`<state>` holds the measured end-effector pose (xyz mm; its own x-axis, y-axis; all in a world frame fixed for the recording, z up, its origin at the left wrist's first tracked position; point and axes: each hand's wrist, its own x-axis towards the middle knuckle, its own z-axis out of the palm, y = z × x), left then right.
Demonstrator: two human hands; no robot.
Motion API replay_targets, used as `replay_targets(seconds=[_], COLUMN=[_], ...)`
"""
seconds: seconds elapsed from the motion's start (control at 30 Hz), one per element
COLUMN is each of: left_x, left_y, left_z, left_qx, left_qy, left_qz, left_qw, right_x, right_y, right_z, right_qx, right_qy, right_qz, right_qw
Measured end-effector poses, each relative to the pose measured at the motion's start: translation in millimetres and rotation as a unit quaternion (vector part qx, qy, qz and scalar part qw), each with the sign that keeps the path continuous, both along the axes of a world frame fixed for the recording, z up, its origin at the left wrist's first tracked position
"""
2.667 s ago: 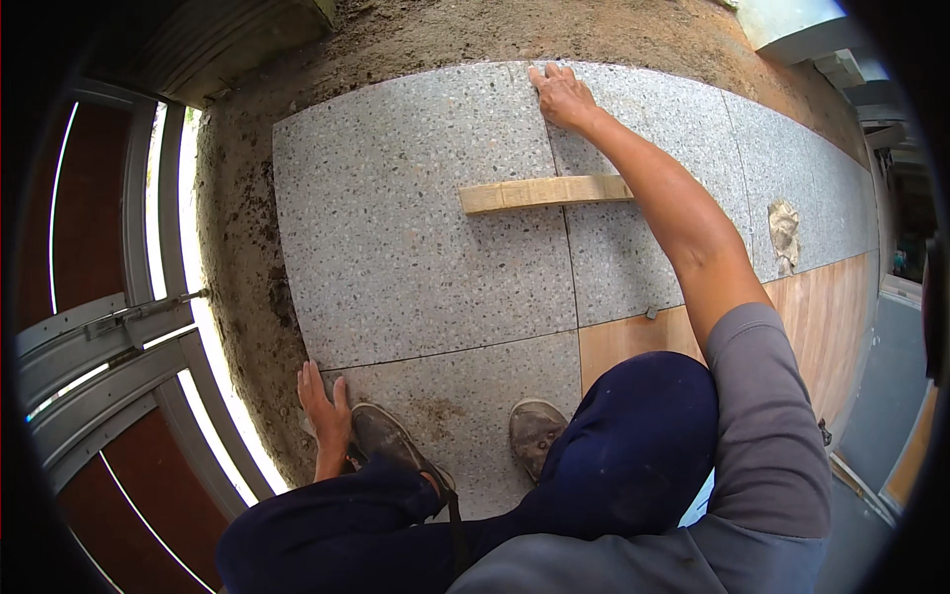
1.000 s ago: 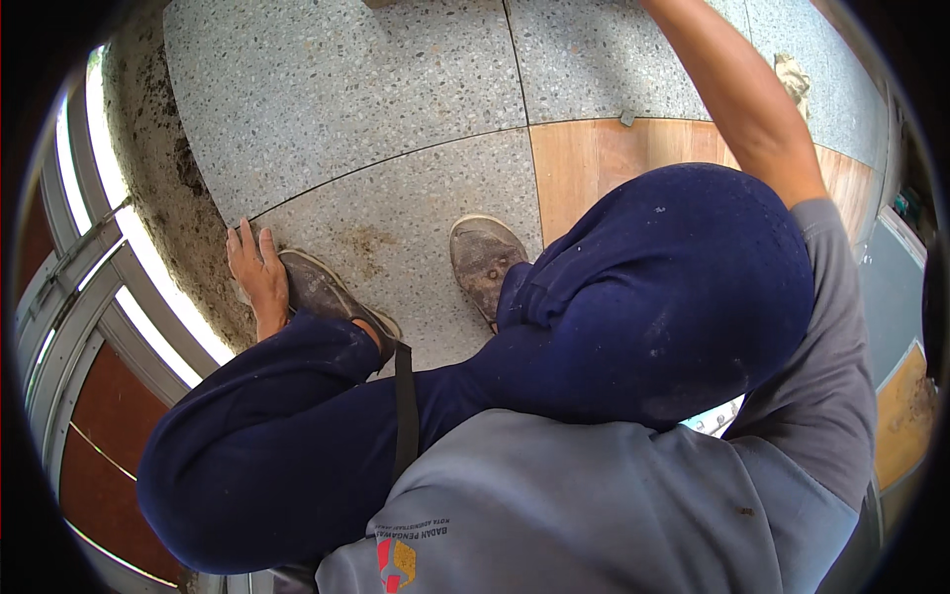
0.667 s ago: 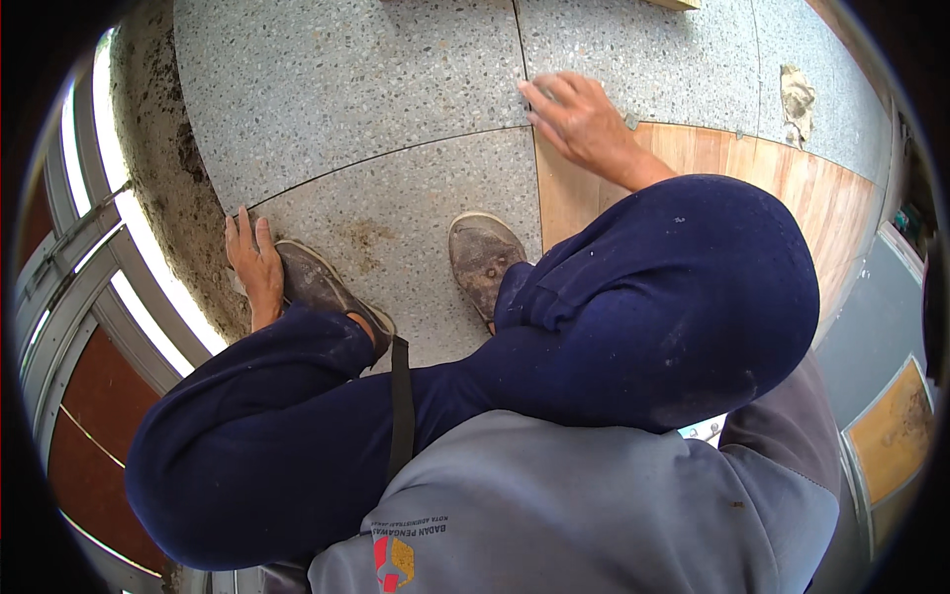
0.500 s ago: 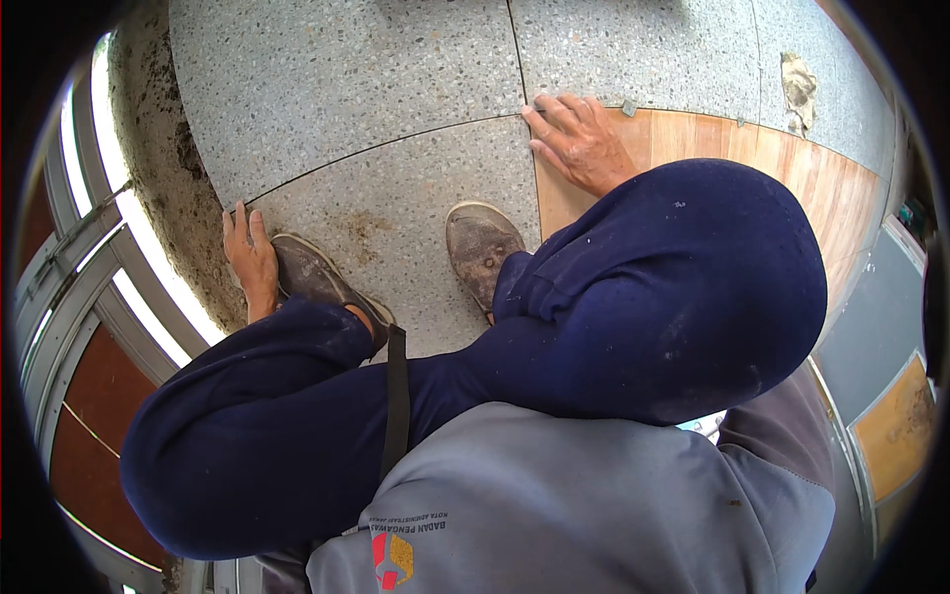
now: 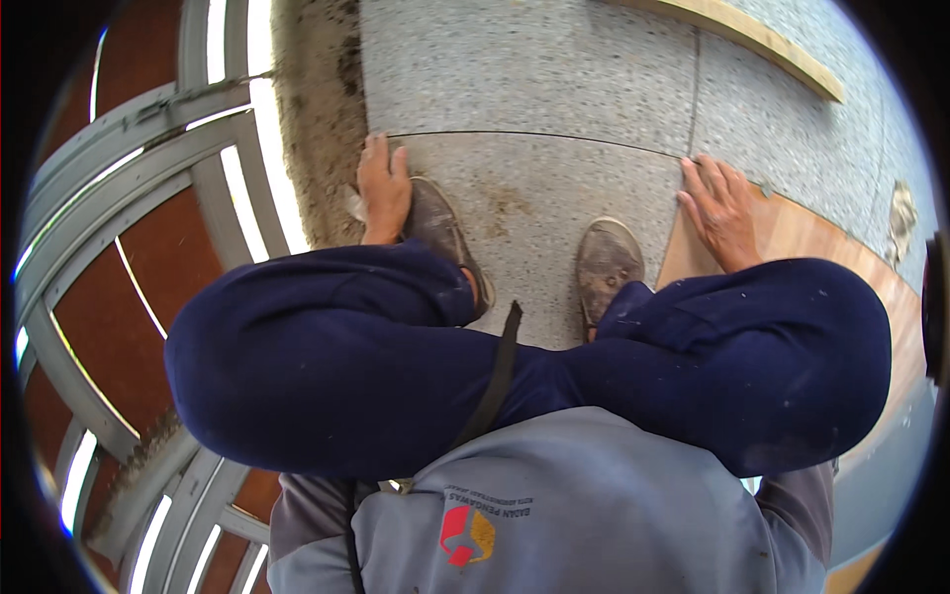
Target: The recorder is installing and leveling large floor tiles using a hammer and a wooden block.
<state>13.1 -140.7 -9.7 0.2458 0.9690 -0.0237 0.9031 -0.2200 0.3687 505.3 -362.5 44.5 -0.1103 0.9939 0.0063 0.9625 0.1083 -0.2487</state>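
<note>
Both hands' fingers lie flat, spread, on the granite tile's (image 5: 534, 198) side edges.

the place was identified as a floor-tiling site at a building entrance. large speckled grey tiles (image 5: 534, 69) were laid with narrow joints beside a strip of bare mortar bed (image 5: 312, 109). a wooden straightedge (image 5: 762, 40) was left lying on the tiles. a metal sliding-gate frame (image 5: 148, 198) was seen along the edge.
</note>
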Motion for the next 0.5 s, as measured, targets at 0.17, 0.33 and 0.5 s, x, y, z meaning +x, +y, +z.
replay_targets(seconds=[0.17,0.33,0.5], left_x=[0,-3,-8], left_y=[4,6,0], left_z=[18,24,4], left_qx=[-0.035,-0.035,0.007], left_qy=[0.043,0.046,0.044], left_qz=[0.003,0.015,-0.021], left_qw=[0.998,0.998,0.999], right_x=[-2,-2,-4], right_y=[4,11,2], right_z=[-12,-4,-7], right_qx=[0.007,0.003,-0.018], right_qy=[-0.022,-0.024,-0.031], right_qz=[0.008,0.005,-0.015], right_qw=[1.0,1.0,0.999])
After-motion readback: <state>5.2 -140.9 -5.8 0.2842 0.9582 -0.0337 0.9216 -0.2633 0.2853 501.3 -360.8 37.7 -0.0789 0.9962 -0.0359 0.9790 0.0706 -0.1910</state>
